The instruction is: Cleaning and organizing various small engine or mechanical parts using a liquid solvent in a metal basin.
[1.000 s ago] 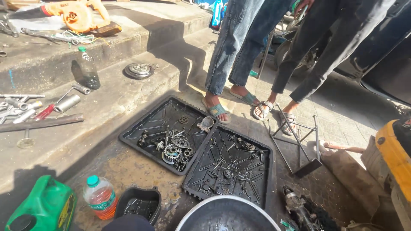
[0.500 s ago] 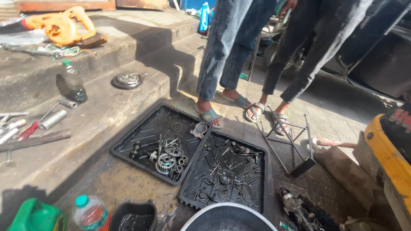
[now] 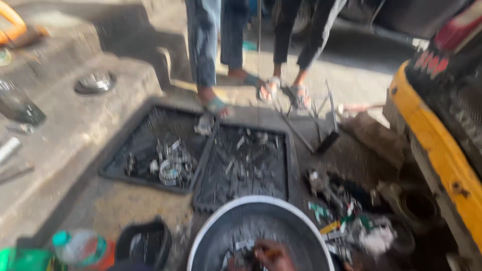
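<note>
Heavily smeared by motion blur throughout; no sharp edge anywhere. Lit by hard daylight from above and beyond the trays (image 3: 241, 165), brightest on the concrete step (image 3: 75, 125) left of them. Deep shadow behind the step and under the standing legs (image 3: 211, 55). Dim and muddy right of the trays. Faint glare on the basin (image 3: 201, 241) rim. Hand (image 3: 273, 256) in the basin just a soft brown blur.

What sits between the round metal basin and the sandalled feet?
Head view: between the basin and the feet lie two black trays side by side, full of small metal parts.
</note>
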